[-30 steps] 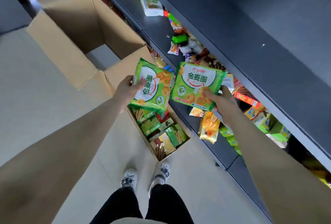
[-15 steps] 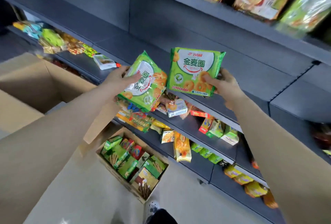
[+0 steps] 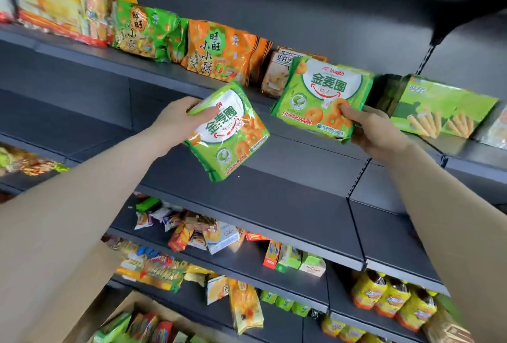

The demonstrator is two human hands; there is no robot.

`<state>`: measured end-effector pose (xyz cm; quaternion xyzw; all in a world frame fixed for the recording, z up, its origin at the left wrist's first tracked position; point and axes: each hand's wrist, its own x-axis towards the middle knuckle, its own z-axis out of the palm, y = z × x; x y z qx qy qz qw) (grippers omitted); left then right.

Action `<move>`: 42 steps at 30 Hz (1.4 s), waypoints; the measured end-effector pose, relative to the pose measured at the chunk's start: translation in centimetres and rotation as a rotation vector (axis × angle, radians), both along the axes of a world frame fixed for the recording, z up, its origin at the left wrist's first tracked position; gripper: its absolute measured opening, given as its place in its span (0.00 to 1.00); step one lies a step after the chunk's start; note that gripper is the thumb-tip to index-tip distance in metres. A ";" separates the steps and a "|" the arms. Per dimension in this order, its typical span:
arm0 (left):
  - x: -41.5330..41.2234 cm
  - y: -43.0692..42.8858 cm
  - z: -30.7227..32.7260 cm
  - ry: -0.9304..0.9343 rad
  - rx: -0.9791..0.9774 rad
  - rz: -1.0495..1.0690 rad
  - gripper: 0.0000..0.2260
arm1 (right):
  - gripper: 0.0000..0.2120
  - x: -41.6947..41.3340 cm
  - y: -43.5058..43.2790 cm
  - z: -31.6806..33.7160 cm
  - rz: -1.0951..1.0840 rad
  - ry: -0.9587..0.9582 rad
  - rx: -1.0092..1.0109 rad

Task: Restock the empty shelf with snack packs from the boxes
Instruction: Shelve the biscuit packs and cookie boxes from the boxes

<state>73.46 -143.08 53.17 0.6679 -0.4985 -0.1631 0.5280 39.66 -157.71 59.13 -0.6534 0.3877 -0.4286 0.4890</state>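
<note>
My left hand (image 3: 175, 120) grips a green snack pack (image 3: 229, 134) with ring biscuits printed on it, tilted, in front of the bare dark shelf (image 3: 274, 178). My right hand (image 3: 370, 130) pinches a second, matching green pack (image 3: 322, 98) by its lower edge, upright, up at the level of the stocked upper shelf (image 3: 137, 68). An open cardboard box (image 3: 129, 315) with green and red packs sits at the bottom left.
The upper shelf carries orange and green bags and a green wafer-roll pack (image 3: 441, 107) at the right. Lower shelves (image 3: 247, 260) hold mixed small snack packs and yellow bags (image 3: 392, 296). A shelf upright (image 3: 356, 186) divides the bays.
Both hands have risen with their green packs from over the box up to the upper shelves. The view has swung up from the floor to the shelving.
</note>
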 end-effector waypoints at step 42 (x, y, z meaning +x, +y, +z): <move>-14.4 -30.2 15.0 -0.114 -0.060 -0.257 0.13 | 0.27 -4.3 -25.4 8.1 0.166 0.061 -0.112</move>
